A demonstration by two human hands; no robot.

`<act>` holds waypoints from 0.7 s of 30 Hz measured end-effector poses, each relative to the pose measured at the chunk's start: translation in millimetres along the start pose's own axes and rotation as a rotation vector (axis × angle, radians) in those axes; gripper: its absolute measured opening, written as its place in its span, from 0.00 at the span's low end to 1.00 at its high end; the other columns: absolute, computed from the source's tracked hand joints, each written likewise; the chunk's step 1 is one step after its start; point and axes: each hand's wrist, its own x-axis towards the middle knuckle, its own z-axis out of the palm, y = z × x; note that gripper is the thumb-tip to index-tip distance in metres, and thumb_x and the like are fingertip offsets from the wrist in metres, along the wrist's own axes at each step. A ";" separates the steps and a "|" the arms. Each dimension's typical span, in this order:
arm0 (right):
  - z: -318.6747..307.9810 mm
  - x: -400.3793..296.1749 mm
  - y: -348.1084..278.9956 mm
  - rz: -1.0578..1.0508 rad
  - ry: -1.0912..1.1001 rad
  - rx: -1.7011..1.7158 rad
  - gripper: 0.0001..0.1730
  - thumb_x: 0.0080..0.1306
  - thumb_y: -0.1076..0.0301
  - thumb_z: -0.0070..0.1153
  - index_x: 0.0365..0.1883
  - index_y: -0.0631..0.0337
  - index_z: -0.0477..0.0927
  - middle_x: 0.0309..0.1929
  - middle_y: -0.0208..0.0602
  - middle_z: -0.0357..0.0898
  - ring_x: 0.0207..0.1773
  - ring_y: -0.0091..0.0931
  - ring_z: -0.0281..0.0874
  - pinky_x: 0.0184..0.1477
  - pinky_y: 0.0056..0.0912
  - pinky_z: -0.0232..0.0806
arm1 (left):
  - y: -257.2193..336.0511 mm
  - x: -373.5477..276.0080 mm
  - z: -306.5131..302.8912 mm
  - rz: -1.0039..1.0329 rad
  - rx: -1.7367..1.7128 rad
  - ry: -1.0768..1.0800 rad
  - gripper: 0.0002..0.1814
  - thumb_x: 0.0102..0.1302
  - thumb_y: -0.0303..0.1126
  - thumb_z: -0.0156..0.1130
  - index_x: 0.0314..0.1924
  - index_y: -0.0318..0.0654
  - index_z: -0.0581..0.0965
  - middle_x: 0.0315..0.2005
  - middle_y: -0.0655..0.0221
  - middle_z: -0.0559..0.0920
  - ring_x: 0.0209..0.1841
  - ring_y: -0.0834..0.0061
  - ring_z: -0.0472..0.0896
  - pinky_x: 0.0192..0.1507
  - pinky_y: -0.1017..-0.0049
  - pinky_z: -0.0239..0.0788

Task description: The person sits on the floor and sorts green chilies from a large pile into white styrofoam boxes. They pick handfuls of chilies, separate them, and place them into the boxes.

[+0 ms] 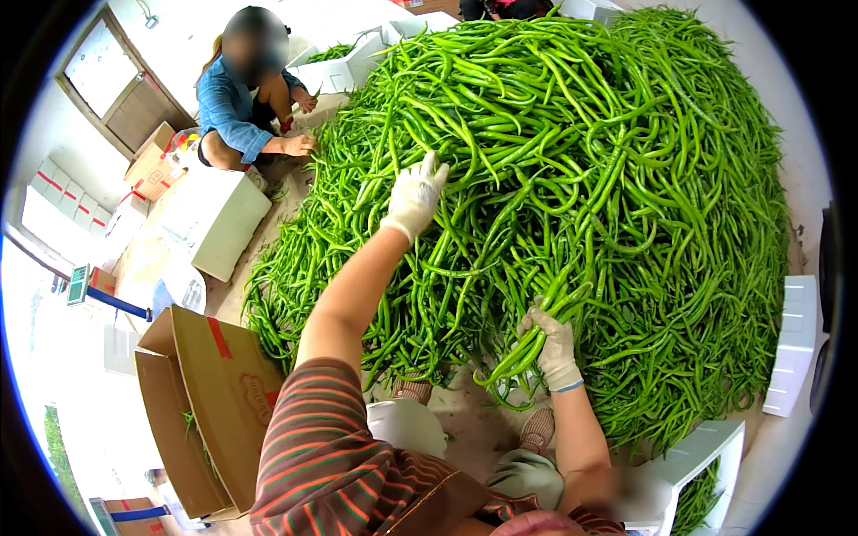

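A large heap of long green chili peppers (536,154) fills the floor before me. My left hand (415,194), in a white work glove, reaches over the heap's near left side. Its fingers are apart, with the tips at the peppers; the palm faces away from view. Lower and to the right, my right hand (555,348) wears a similar glove with a blue cuff edge. It grips a loose bunch of green chili peppers (526,348), which slants across the palm and sticks out at both ends, close to the heap's near edge.
An open cardboard box (228,395) stands at my left. At lower right is a white foam box (697,462) with peppers inside. A co-worker (234,114) squats at the heap's far left, near another white foam box (345,67). A white foam block or box (228,228) lies nearer.
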 end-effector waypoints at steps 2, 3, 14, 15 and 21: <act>-11.3 7.4 11.3 -0.059 -0.048 0.026 0.18 0.63 0.78 0.61 0.52 0.63 0.75 0.28 0.33 0.76 0.30 0.28 0.75 0.34 0.33 0.70 | -23.4 22.3 -0.5 0.105 -0.036 -0.146 0.21 0.62 0.26 0.58 0.57 0.47 0.76 0.63 0.60 0.73 0.54 0.57 0.80 0.57 0.61 0.72; -8.9 8.0 15.1 -0.081 -0.076 0.010 0.19 0.62 0.79 0.61 0.52 0.64 0.75 0.27 0.33 0.75 0.28 0.28 0.74 0.32 0.33 0.69 | -34.9 24.8 4.9 0.085 -0.108 -0.064 0.18 0.63 0.27 0.57 0.54 0.45 0.76 0.61 0.63 0.75 0.53 0.57 0.80 0.56 0.61 0.73; -9.5 -5.4 8.6 -0.051 0.019 -0.063 0.18 0.58 0.81 0.60 0.48 0.67 0.75 0.25 0.38 0.77 0.24 0.30 0.75 0.30 0.33 0.70 | -56.5 -47.2 2.1 0.183 0.067 0.261 0.20 0.58 0.26 0.63 0.51 0.47 0.78 0.42 0.68 0.79 0.42 0.63 0.80 0.46 0.65 0.74; -15.9 -1.0 13.6 -0.065 -0.006 -0.069 0.18 0.59 0.80 0.61 0.48 0.67 0.75 0.24 0.38 0.77 0.24 0.30 0.76 0.30 0.32 0.70 | -59.7 -50.7 27.8 0.244 0.185 0.096 0.14 0.62 0.30 0.62 0.49 0.46 0.76 0.41 0.66 0.80 0.43 0.61 0.80 0.47 0.65 0.75; -22.8 6.3 27.1 -0.001 0.006 -0.025 0.17 0.59 0.78 0.63 0.48 0.66 0.76 0.25 0.38 0.77 0.25 0.30 0.76 0.31 0.32 0.70 | -60.4 -72.9 91.4 0.125 0.011 -0.152 0.10 0.67 0.35 0.55 0.42 0.37 0.75 0.39 0.59 0.81 0.45 0.57 0.80 0.46 0.63 0.77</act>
